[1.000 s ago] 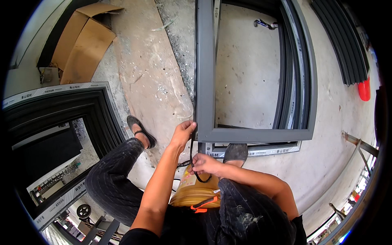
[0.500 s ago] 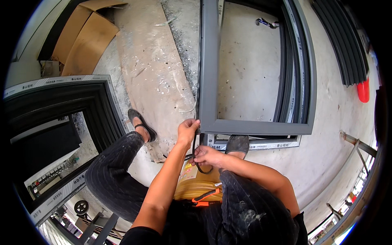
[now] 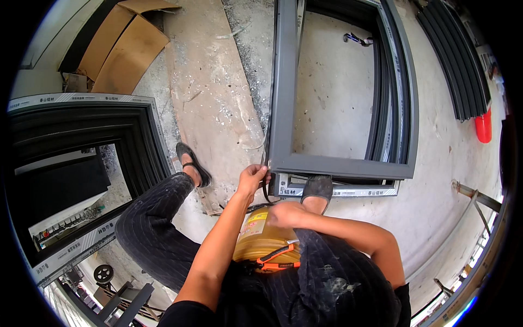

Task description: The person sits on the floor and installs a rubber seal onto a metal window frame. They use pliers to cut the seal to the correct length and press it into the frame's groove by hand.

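Note:
My left hand (image 3: 253, 179) pinches a thin black rubber strip (image 3: 265, 193) at the near left corner of a dark grey window frame (image 3: 281, 109). The strip runs along the frame's left edge and hangs below my fingers. My right hand (image 3: 287, 215) is just right of the hanging strip, above a yellow bucket (image 3: 256, 231); motion smears its fingers, so its grip is unclear. On the bucket, between my thighs, lies a hand tool with orange and black handles (image 3: 277, 256).
More frames with printed film lie beneath the grey one. A stack of dark frames (image 3: 131, 117) stands at left. Cardboard (image 3: 210, 87) with shiny scraps covers the floor ahead, a cardboard box (image 3: 128, 54) beyond. Black profiles (image 3: 455, 60) and a red object (image 3: 483, 128) are at far right.
My right hand has moved away from the strip, to the right and slightly down. My left hand stays at the frame corner, a little lower in view. The strip's lower loop has straightened.

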Demonstrator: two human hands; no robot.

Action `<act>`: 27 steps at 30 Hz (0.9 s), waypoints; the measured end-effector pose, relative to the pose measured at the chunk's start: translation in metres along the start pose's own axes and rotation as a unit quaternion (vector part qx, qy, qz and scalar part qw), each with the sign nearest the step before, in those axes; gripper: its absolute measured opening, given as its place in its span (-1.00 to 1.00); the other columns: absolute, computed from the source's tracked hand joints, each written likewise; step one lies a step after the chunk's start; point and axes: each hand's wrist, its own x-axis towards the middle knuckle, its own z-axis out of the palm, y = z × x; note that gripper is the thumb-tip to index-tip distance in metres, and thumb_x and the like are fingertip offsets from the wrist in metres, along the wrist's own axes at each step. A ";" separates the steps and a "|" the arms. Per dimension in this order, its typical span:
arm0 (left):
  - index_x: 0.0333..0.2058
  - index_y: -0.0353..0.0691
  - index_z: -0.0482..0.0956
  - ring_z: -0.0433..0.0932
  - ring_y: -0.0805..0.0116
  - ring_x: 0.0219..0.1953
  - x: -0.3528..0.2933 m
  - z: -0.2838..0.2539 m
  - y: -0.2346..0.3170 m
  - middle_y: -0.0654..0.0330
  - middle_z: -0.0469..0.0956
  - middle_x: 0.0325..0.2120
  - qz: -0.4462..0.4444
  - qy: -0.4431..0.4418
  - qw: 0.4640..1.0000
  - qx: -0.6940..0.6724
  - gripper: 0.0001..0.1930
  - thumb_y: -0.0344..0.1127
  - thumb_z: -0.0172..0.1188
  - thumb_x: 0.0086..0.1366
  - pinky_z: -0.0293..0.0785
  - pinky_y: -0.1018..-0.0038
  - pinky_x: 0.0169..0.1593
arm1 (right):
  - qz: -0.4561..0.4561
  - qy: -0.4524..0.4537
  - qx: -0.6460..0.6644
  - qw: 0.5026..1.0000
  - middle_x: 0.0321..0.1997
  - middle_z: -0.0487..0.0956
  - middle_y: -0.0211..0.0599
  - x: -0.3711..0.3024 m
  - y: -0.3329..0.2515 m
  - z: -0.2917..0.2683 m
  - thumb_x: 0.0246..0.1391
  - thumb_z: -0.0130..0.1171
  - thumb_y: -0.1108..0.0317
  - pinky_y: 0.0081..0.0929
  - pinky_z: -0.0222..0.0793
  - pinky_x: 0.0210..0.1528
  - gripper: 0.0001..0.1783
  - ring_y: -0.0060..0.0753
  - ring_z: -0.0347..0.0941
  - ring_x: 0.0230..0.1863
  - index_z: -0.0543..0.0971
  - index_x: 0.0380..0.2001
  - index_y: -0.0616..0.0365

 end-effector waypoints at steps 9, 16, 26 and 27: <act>-0.12 -0.19 0.51 0.55 0.47 -0.31 -0.026 -0.007 -0.013 0.28 0.58 -0.31 -0.049 -0.036 0.996 -0.059 -0.73 -0.14 0.02 0.41 0.46 0.46 -0.10 | -0.233 -0.332 0.022 0.914 -0.46 0.52 -0.12 -0.015 -0.023 0.011 -0.03 0.22 -0.20 -0.28 0.33 -0.36 -0.36 -0.14 0.45 -0.39 0.50 -0.34 0.29; -0.18 -0.17 0.57 0.53 0.55 -0.36 -0.018 -0.010 -0.014 0.32 0.58 -0.38 -0.049 -0.038 0.997 -0.044 -0.75 -0.13 0.08 0.37 0.45 0.54 -0.15 | -0.208 -0.257 0.010 0.944 -0.37 0.55 -0.09 -0.026 -0.030 -0.007 0.15 0.09 -0.03 -0.16 0.33 -0.27 -0.56 -0.02 0.49 -0.28 0.50 -0.28 0.20; -0.25 -0.19 0.58 0.46 0.57 -0.46 0.001 -0.034 -0.012 0.35 0.51 -0.51 -0.035 -0.123 0.992 -0.008 -0.81 -0.20 0.12 0.33 0.40 0.66 -0.34 | -0.063 0.086 0.351 0.930 -0.40 0.52 -0.44 -0.101 -0.010 -0.127 0.14 0.19 0.20 -0.55 0.35 -0.25 -0.67 -0.61 0.41 -0.31 0.52 -0.13 0.19; -0.26 -0.19 0.58 0.45 0.57 -0.46 0.000 -0.030 -0.011 0.35 0.51 -0.51 -0.043 -0.110 0.993 -0.020 -0.81 -0.21 0.12 0.32 0.40 0.66 -0.33 | -0.044 0.169 0.374 0.911 -0.41 0.50 -0.49 -0.107 -0.009 -0.133 0.15 0.20 0.21 -0.59 0.34 -0.25 -0.68 -0.68 0.37 -0.31 0.52 -0.13 0.19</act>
